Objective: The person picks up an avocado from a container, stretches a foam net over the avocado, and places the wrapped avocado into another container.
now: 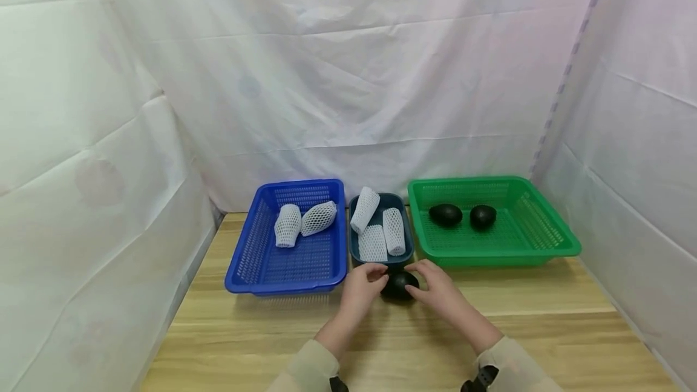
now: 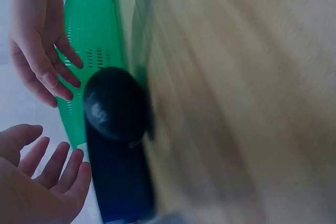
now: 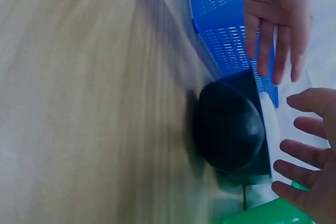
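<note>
A dark avocado point(image 1: 398, 286) lies on the wooden table in front of the small dark teal basket point(image 1: 409, 253). My left hand point(image 1: 362, 288) is at its left side and my right hand point(image 1: 437, 287) at its right. Both wrist views show the fingers spread and loosely bent, apart from the avocado point(image 2: 116, 104), which also appears in the right wrist view as a black rounded fruit point(image 3: 229, 127). Inside the teal basket are several white foam net sleeves point(image 1: 393, 231).
To the left stands a blue basket point(image 1: 305, 265) with two avocados in white foam nets point(image 1: 287, 225). On the right, a green basket point(image 1: 512, 238) holds two bare avocados point(image 1: 445, 215). White cloth point(image 1: 337, 89) hangs behind and at both sides of the table.
</note>
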The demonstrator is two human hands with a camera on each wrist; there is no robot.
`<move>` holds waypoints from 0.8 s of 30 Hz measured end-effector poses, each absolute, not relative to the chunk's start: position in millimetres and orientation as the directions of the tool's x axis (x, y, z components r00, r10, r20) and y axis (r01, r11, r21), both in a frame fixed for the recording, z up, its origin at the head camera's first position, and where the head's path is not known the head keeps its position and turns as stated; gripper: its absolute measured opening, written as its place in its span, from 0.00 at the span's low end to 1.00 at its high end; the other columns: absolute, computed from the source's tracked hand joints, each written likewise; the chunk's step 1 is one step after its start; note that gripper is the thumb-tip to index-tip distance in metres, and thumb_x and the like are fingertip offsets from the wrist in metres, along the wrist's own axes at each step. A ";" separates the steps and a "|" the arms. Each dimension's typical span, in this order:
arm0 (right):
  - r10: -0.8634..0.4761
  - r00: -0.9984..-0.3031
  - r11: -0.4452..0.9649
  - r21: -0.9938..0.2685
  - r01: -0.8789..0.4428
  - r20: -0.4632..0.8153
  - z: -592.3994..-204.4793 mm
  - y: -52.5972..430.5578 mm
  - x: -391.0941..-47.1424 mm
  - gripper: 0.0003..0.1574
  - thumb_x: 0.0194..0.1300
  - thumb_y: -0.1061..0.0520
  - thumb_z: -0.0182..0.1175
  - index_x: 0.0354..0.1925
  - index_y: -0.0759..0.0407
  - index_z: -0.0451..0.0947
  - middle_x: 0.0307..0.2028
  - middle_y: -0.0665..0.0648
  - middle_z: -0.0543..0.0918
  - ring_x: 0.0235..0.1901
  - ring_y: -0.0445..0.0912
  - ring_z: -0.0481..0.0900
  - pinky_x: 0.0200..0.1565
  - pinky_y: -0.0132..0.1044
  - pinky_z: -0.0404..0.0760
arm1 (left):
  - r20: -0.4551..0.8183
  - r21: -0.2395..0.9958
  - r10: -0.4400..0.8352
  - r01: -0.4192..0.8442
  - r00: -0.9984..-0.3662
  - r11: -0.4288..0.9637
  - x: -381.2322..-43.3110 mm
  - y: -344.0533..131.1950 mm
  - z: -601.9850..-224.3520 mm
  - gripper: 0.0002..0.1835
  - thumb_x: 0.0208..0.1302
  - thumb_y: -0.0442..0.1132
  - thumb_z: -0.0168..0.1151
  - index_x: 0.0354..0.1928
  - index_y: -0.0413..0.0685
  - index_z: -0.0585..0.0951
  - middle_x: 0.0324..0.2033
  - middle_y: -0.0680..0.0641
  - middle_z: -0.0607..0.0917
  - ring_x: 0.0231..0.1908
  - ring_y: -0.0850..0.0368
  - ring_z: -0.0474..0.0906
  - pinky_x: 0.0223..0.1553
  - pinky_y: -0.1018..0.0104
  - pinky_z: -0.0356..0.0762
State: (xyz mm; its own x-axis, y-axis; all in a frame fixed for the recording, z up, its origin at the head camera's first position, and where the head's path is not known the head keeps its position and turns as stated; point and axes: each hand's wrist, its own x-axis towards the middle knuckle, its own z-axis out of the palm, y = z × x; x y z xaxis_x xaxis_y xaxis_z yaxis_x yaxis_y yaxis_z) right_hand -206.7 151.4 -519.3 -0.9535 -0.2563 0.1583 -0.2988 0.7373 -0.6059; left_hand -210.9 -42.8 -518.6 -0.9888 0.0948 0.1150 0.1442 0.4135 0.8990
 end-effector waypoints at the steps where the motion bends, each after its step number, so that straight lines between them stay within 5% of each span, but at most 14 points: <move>1: -0.276 -0.947 0.752 -0.576 -0.320 0.166 -516.9 151.1 -206.7 0.22 0.59 0.57 0.70 0.52 0.60 0.79 0.49 0.56 0.79 0.52 0.53 0.76 0.54 0.51 0.76 | 0.128 0.871 0.102 0.161 -0.987 0.464 -211.7 -41.6 -514.1 0.09 0.62 0.36 0.67 0.44 0.43 0.86 0.39 0.51 0.87 0.42 0.57 0.82 0.43 0.63 0.80; 10: -0.421 -0.893 0.846 -0.288 -0.449 0.157 -506.6 150.3 -217.6 0.21 0.59 0.51 0.70 0.48 0.60 0.81 0.41 0.54 0.79 0.43 0.51 0.78 0.46 0.47 0.78 | 0.138 0.420 0.202 0.242 -0.970 0.875 -235.4 -32.0 -483.1 0.20 0.67 0.48 0.60 0.55 0.44 0.81 0.49 0.43 0.83 0.49 0.47 0.79 0.49 0.53 0.77; 19: -0.490 -0.865 0.834 -0.232 -0.501 0.107 -506.2 148.2 -230.3 0.22 0.61 0.49 0.68 0.49 0.59 0.81 0.45 0.57 0.81 0.45 0.53 0.80 0.46 0.49 0.79 | 0.038 0.168 0.235 0.238 -0.971 0.957 -271.4 -27.3 -476.8 0.24 0.66 0.53 0.61 0.56 0.45 0.79 0.49 0.42 0.80 0.49 0.45 0.77 0.46 0.52 0.78; 24: -0.500 -0.862 0.831 -0.236 -0.503 0.079 -505.6 147.2 -231.3 0.22 0.61 0.49 0.68 0.49 0.59 0.82 0.45 0.57 0.81 0.45 0.53 0.79 0.47 0.50 0.78 | -0.010 0.106 0.228 0.225 -0.974 0.969 -285.3 -26.4 -482.2 0.24 0.66 0.55 0.60 0.57 0.49 0.78 0.51 0.44 0.78 0.52 0.46 0.75 0.52 0.49 0.74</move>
State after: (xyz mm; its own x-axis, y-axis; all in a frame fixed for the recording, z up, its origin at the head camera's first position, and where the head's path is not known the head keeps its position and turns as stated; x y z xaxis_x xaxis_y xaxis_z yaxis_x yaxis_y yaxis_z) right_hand -231.3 147.2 -505.6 -0.8625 -0.4999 0.0792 -0.5034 0.8312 -0.2358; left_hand -285.3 -26.4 -482.2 -0.9737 0.2276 -0.0100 0.2253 0.9686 0.1055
